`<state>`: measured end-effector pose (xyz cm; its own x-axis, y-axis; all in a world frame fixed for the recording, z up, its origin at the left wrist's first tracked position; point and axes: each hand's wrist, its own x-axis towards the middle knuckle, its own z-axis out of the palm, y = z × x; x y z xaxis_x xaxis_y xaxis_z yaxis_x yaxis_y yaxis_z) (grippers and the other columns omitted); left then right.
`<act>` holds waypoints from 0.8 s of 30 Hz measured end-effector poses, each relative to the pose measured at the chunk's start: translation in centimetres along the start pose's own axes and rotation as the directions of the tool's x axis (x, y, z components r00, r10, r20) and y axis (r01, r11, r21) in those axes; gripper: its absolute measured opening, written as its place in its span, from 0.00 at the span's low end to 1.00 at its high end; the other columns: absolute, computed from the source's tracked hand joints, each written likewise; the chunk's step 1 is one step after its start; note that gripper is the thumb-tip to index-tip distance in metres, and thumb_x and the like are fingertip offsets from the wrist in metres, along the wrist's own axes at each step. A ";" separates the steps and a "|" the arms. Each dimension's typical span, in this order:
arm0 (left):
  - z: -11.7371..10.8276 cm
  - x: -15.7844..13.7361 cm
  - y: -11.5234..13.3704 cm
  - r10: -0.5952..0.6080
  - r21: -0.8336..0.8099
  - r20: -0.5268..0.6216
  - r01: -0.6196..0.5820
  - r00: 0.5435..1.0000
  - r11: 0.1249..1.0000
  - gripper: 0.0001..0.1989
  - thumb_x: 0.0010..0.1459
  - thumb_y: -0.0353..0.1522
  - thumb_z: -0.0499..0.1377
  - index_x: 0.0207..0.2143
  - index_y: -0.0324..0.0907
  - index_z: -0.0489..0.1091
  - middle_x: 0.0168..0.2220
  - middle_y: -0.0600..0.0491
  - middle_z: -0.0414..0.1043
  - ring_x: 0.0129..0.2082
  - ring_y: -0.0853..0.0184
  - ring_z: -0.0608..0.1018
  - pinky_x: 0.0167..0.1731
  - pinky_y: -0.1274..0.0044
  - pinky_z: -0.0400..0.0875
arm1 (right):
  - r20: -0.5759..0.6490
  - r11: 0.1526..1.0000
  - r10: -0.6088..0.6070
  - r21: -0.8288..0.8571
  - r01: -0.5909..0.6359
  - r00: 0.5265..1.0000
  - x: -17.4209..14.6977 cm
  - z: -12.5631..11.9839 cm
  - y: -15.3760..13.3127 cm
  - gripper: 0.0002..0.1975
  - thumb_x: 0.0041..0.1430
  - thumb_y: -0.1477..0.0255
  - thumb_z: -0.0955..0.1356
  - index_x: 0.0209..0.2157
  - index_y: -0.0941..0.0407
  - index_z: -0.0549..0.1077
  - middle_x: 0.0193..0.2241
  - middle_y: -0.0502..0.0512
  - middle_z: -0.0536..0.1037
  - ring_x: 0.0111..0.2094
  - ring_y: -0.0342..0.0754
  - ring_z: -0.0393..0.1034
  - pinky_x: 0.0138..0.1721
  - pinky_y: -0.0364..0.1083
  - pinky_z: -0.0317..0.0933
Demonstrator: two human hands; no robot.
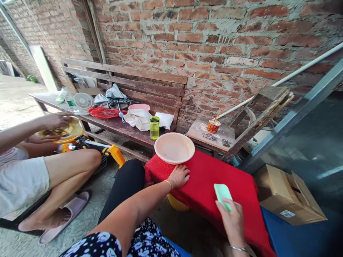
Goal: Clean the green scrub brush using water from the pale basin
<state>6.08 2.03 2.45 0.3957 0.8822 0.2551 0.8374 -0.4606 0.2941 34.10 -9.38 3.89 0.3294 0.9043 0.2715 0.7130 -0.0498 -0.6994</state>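
Observation:
My right hand (233, 215) grips one end of a flat mint-green pad (221, 191) with rounded corners, holding it above the red cloth (214, 171) that covers a table. Whether the pad is a sponge cannot be made out. Just in front of a pale pink basin (175, 147), my left hand (179, 176) rests on the cloth, fingers spread and holding nothing. The basin stands at the far left end of the table, and its inside looks pale, with a few small specks at the bottom.
Behind is a wooden bench (120, 121) bearing a yellow-green bottle (154, 127), white cloth, red bag and fan (83, 100). A small wooden chair (195, 132) holds a cup and metal locks. A cardboard box (286, 196) lies right. At left, another person's hands (56, 121) hold something yellowish.

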 end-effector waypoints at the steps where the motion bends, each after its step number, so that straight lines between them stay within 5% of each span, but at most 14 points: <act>1: 0.0 0.0 0.0 0.002 -0.001 -0.003 -0.002 1.000 1.000 0.13 0.66 0.36 0.55 0.50 0.46 0.74 0.52 0.47 0.72 0.53 0.57 0.72 0.57 0.63 0.62 | 0.040 0.998 -0.066 0.025 0.065 0.997 -0.4 1.6 -1.5 0.27 0.52 0.43 0.65 0.35 0.53 0.78 0.36 0.60 0.72 0.39 0.58 0.70 0.43 0.55 0.67; 5: -0.1 -0.1 0.0 0.006 -0.014 -0.010 -0.007 1.000 1.000 0.13 0.66 0.35 0.55 0.50 0.46 0.74 0.53 0.47 0.71 0.54 0.57 0.72 0.58 0.63 0.61 | 0.136 0.958 -0.284 0.010 0.285 0.949 -1.0 5.5 -4.7 0.23 0.59 0.47 0.64 0.36 0.51 0.78 0.36 0.58 0.72 0.38 0.55 0.70 0.44 0.53 0.66; 8: -0.2 -0.1 0.1 0.006 -0.023 -0.012 -0.006 1.000 1.000 0.13 0.66 0.36 0.55 0.49 0.46 0.75 0.52 0.48 0.71 0.53 0.57 0.72 0.58 0.63 0.61 | 0.117 0.958 -0.269 -0.071 0.279 0.956 -0.4 4.3 -3.0 0.26 0.59 0.45 0.62 0.36 0.52 0.78 0.35 0.59 0.72 0.38 0.56 0.69 0.44 0.55 0.66; 13: -0.3 -0.1 0.3 -0.001 -0.024 -0.005 0.001 1.000 1.000 0.13 0.66 0.37 0.55 0.50 0.46 0.75 0.52 0.47 0.71 0.54 0.57 0.71 0.59 0.63 0.60 | -0.050 0.965 0.047 -0.255 -0.058 0.998 1.2 -3.8 5.6 0.30 0.51 0.40 0.62 0.36 0.52 0.77 0.30 0.59 0.72 0.41 0.61 0.68 0.45 0.58 0.65; 16: -0.4 0.0 0.3 -0.007 -0.018 0.012 0.008 1.000 1.000 0.14 0.67 0.37 0.55 0.50 0.46 0.75 0.52 0.47 0.71 0.54 0.57 0.71 0.59 0.63 0.61 | -0.180 0.887 0.286 -0.321 -0.331 0.941 1.6 -8.2 9.5 0.26 0.49 0.40 0.63 0.33 0.46 0.75 0.25 0.58 0.71 0.40 0.65 0.68 0.40 0.60 0.65; 18: -0.4 0.0 0.3 -0.009 -0.011 0.017 0.009 1.000 1.000 0.14 0.67 0.37 0.55 0.50 0.46 0.74 0.52 0.47 0.71 0.54 0.57 0.71 0.59 0.63 0.61 | -0.234 0.857 0.331 -0.330 -0.395 0.914 1.6 -9.1 9.9 0.24 0.49 0.41 0.64 0.33 0.45 0.74 0.25 0.57 0.70 0.40 0.67 0.67 0.37 0.60 0.64; 20: -0.4 0.0 0.3 -0.003 -0.006 0.014 0.004 1.000 1.000 0.14 0.67 0.37 0.54 0.50 0.46 0.74 0.52 0.47 0.71 0.53 0.57 0.71 0.59 0.63 0.61 | -0.217 0.898 0.262 -0.303 -0.320 0.941 1.5 -8.0 8.3 0.24 0.50 0.41 0.64 0.33 0.46 0.74 0.26 0.57 0.70 0.41 0.66 0.68 0.39 0.60 0.64; 24: -0.3 0.0 0.3 0.006 -0.002 -0.003 -0.006 1.000 1.000 0.13 0.67 0.37 0.55 0.49 0.45 0.75 0.52 0.46 0.72 0.53 0.56 0.72 0.59 0.62 0.61 | -0.043 0.990 0.011 -0.138 -0.017 0.999 0.6 -2.0 2.1 0.29 0.52 0.42 0.64 0.37 0.53 0.77 0.34 0.59 0.73 0.41 0.59 0.69 0.46 0.56 0.66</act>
<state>6.16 1.84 2.82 0.3994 0.8791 0.2600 0.8341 -0.4662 0.2948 37.06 -9.81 3.87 0.3635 0.8846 0.2921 0.7860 -0.1230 -0.6058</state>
